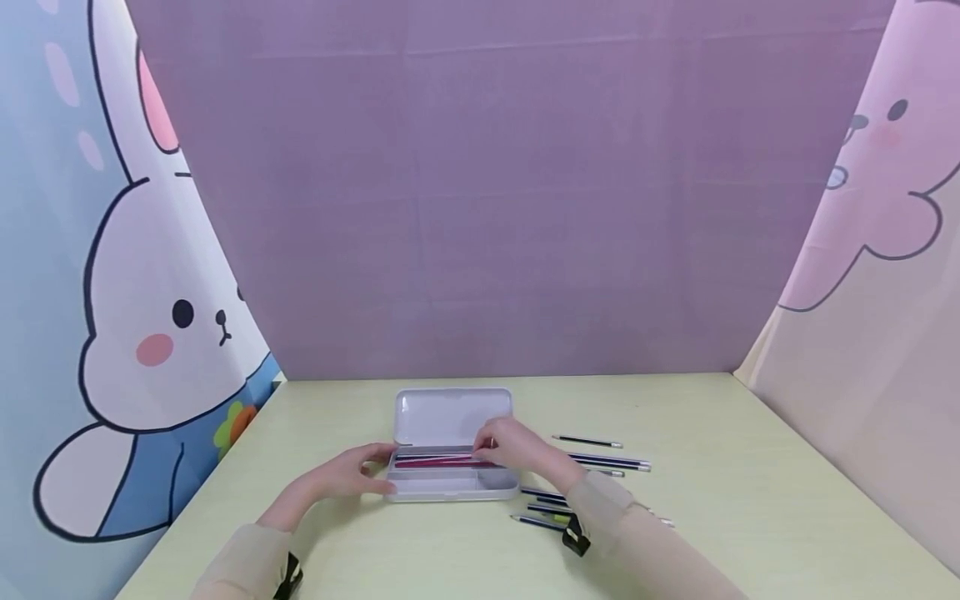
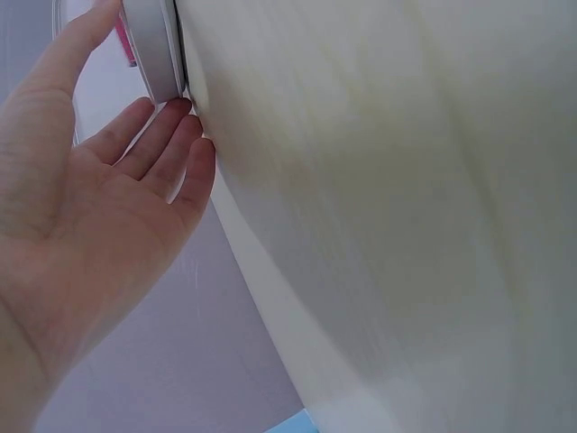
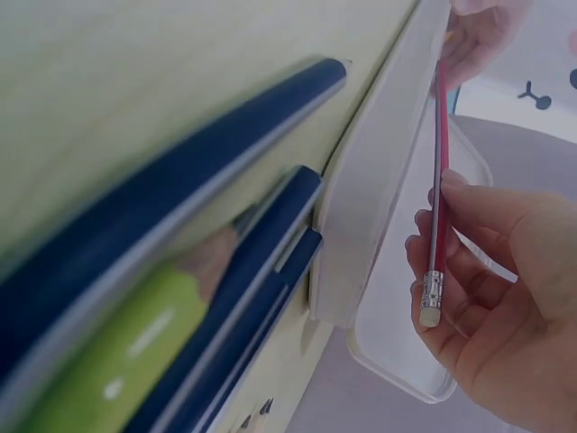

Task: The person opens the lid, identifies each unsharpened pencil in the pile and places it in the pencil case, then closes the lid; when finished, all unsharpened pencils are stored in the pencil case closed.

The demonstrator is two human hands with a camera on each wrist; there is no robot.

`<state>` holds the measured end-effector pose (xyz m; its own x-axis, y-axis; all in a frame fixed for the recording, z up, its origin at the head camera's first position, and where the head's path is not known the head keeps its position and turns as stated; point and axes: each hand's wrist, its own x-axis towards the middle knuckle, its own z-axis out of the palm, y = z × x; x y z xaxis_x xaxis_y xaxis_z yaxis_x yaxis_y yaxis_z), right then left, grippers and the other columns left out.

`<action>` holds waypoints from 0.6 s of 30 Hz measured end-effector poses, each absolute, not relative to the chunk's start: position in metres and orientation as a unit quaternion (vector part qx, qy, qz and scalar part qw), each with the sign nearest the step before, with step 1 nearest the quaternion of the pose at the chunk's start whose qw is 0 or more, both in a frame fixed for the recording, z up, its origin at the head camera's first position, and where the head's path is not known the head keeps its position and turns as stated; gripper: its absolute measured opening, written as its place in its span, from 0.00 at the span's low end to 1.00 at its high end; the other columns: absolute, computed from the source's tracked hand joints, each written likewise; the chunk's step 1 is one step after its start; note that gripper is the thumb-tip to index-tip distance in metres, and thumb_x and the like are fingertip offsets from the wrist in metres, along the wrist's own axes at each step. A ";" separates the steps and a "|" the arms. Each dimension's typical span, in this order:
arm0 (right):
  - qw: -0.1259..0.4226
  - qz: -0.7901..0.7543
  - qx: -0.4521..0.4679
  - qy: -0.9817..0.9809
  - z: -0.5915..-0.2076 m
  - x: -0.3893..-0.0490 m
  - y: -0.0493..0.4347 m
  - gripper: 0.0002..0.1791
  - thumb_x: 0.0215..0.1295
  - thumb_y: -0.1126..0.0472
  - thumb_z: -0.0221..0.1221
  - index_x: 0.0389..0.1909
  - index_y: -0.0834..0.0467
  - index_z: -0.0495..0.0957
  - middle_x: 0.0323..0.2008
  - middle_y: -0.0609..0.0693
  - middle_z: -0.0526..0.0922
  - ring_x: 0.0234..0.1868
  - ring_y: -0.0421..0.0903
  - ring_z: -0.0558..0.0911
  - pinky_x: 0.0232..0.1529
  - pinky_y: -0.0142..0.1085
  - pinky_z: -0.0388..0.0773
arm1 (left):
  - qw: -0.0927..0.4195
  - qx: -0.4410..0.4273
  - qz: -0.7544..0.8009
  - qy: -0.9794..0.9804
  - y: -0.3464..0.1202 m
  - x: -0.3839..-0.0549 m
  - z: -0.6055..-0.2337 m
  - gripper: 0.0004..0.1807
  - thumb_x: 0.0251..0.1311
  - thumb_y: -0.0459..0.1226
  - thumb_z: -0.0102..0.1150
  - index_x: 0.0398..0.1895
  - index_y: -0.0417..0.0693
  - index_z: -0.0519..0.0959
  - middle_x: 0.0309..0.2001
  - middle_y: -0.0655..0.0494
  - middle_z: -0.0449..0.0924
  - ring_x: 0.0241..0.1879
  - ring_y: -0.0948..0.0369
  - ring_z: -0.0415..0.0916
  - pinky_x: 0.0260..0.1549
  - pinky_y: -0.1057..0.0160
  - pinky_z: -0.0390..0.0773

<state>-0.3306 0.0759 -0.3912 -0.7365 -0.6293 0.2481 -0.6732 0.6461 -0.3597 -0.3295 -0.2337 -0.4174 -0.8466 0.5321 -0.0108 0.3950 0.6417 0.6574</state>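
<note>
A white pencil case (image 1: 442, 497) lies open on the table, its lid (image 1: 453, 414) tipped back. Red and dark pencils (image 1: 431, 461) lie along its rear compartment. My left hand (image 1: 348, 472) holds the case's left end, thumb at the front corner and fingers at the back; in the left wrist view the fingertips (image 2: 185, 108) touch its end. My right hand (image 1: 510, 442) is over the right part of the case. Between its thumb and fingers it pinches a red pencil (image 3: 441, 216) with a white eraser, which points toward the left hand.
Right of the case lie several dark-blue pencils (image 1: 611, 461), some partly hidden under my right forearm. A lime-green pencil (image 3: 135, 338) lies among them. A purple backdrop (image 1: 480, 208) rises behind the table (image 1: 750, 500), with printed cloth at both sides.
</note>
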 end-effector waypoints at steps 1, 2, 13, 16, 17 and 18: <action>0.046 0.218 0.357 -0.907 -0.392 -0.331 0.075 0.05 0.59 0.62 0.62 0.29 0.58 0.84 0.29 0.47 0.83 0.31 0.37 0.76 0.34 0.27 0.75 | 0.102 0.258 0.335 0.900 -0.233 -0.330 -0.417 0.40 0.52 0.46 0.67 0.65 0.38 0.64 0.61 0.39 0.69 0.59 0.44 0.67 0.57 0.43 0.71; 0.041 0.219 0.355 -0.908 -0.392 -0.330 0.075 0.04 0.59 0.62 0.62 0.29 0.58 0.84 0.29 0.47 0.83 0.30 0.37 0.76 0.34 0.27 0.75 | 0.101 0.259 0.335 0.900 -0.233 -0.330 -0.417 0.40 0.52 0.46 0.67 0.65 0.38 0.64 0.61 0.40 0.69 0.59 0.44 0.67 0.56 0.44 0.71; -0.001 0.235 0.333 -0.913 -0.397 -0.328 0.070 0.04 0.59 0.64 0.62 0.27 0.60 0.83 0.25 0.46 0.83 0.25 0.33 0.74 0.30 0.24 0.74 | 0.102 0.270 0.339 0.896 -0.234 -0.329 -0.417 0.41 0.52 0.46 0.67 0.65 0.35 0.63 0.61 0.37 0.68 0.60 0.42 0.66 0.57 0.42 0.69; -0.001 0.234 0.331 -0.914 -0.399 -0.329 0.070 0.04 0.59 0.64 0.62 0.27 0.60 0.83 0.25 0.46 0.83 0.26 0.33 0.74 0.30 0.24 0.74 | 0.100 0.269 0.335 0.898 -0.234 -0.329 -0.417 0.40 0.52 0.46 0.67 0.65 0.36 0.63 0.61 0.38 0.69 0.60 0.42 0.66 0.57 0.42 0.69; 0.001 0.231 0.332 -0.915 -0.400 -0.329 0.069 0.03 0.59 0.65 0.62 0.27 0.60 0.83 0.25 0.46 0.83 0.26 0.33 0.74 0.30 0.24 0.74 | 0.100 0.268 0.336 0.897 -0.234 -0.328 -0.417 0.40 0.52 0.45 0.67 0.65 0.36 0.64 0.61 0.38 0.69 0.60 0.42 0.66 0.57 0.42 0.69; 0.002 0.229 0.330 -0.916 -0.400 -0.329 0.069 0.04 0.59 0.65 0.62 0.27 0.59 0.83 0.25 0.46 0.83 0.26 0.33 0.73 0.30 0.24 0.74 | 0.099 0.269 0.335 0.897 -0.234 -0.328 -0.417 0.40 0.52 0.45 0.67 0.65 0.36 0.64 0.61 0.38 0.69 0.60 0.42 0.66 0.57 0.43 0.69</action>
